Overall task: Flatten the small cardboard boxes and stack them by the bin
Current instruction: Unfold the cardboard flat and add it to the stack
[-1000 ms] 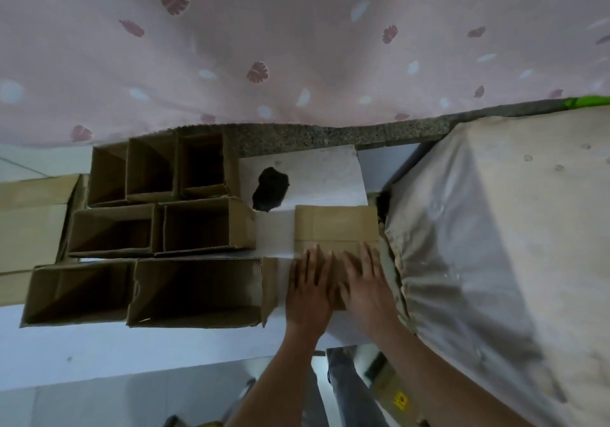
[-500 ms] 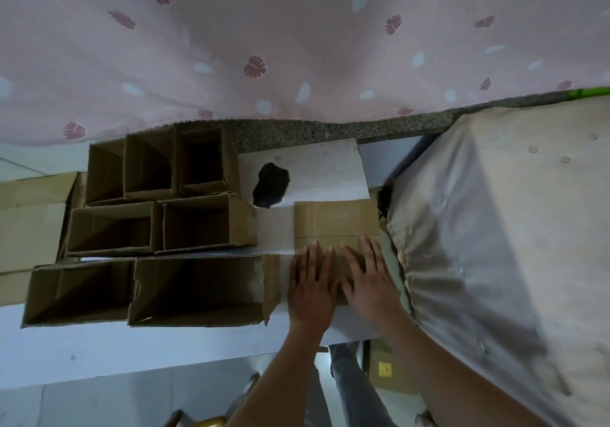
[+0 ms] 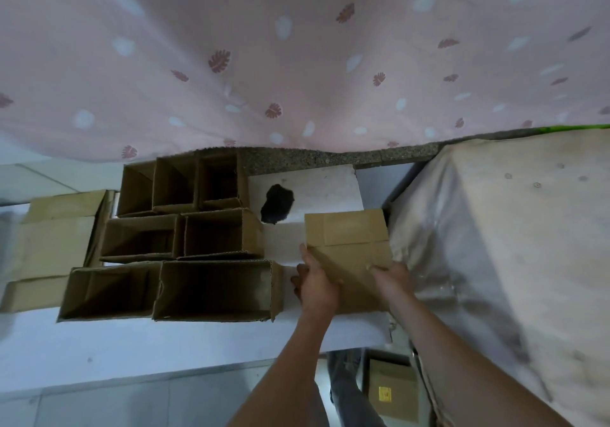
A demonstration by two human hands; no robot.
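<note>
Head view, left to right: we see open brown cardboard boxes (image 3: 211,289) stacked on white ledge (image 3: 165,340); our left hand (image 3: 315,283) and right hand (image 3: 392,276) grip flattened brown cardboard box (image 3: 346,238), fingers curled round its edges, beside cloth-covered block (image 3: 495,245).

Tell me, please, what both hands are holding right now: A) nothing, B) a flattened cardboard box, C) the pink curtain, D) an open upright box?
B: the left hand and right hand grip opposite edges of the flattened cardboard box.
</note>
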